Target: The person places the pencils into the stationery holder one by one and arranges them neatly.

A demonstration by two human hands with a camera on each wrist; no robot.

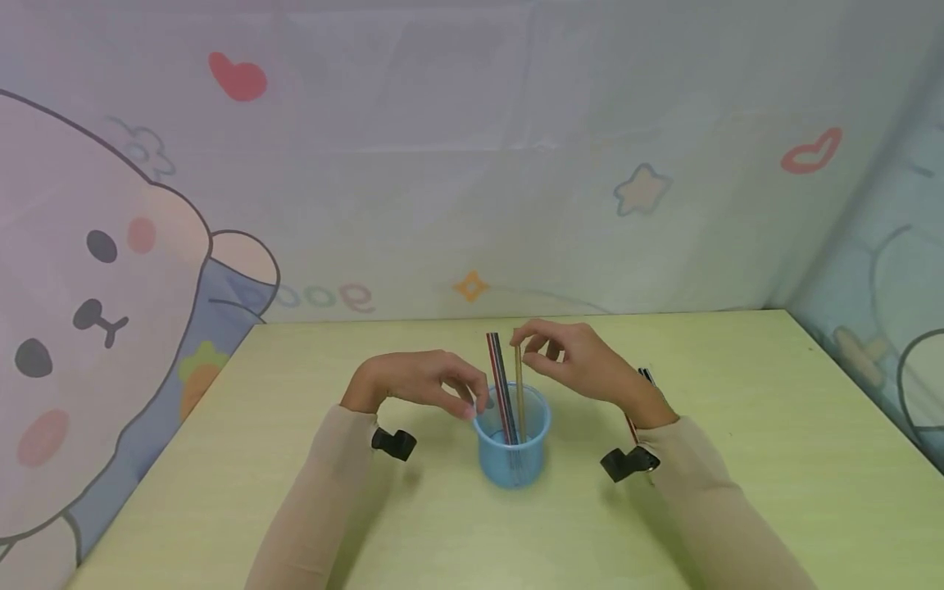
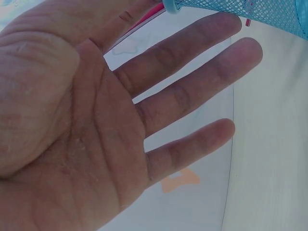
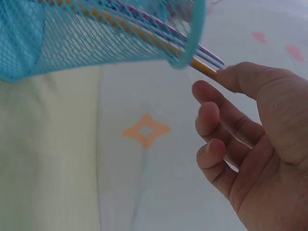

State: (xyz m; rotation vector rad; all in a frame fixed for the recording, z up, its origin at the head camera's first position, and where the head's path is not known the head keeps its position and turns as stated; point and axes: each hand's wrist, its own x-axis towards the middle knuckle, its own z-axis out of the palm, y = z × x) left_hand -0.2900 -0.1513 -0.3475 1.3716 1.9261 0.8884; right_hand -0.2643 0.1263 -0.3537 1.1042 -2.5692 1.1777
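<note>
A light-blue mesh pen holder (image 1: pixel 511 467) stands upright on the table. Inside it lean several dark and red pencils (image 1: pixel 501 385) and one golden-yellow pencil (image 1: pixel 519 393). My right hand (image 1: pixel 575 360) pinches the top of the yellow pencil, whose lower part is within the holder; in the right wrist view the thumb presses its end (image 3: pixel 204 67). With thumb and forefinger, my left hand (image 1: pixel 431 378) holds the holder's rim at its left side. The other fingers of that hand (image 2: pixel 187 96) stretch out beside the mesh; the forefinger's tip is hidden in the left wrist view.
More pencils (image 1: pixel 646 375) lie on the pale yellow table (image 1: pixel 796 459), partly hidden under my right forearm. Behind the table hangs a cloth backdrop (image 1: pixel 413 205) printed with a bear, hearts and stars. A black wrist camera (image 1: pixel 394 443) sits on each sleeve.
</note>
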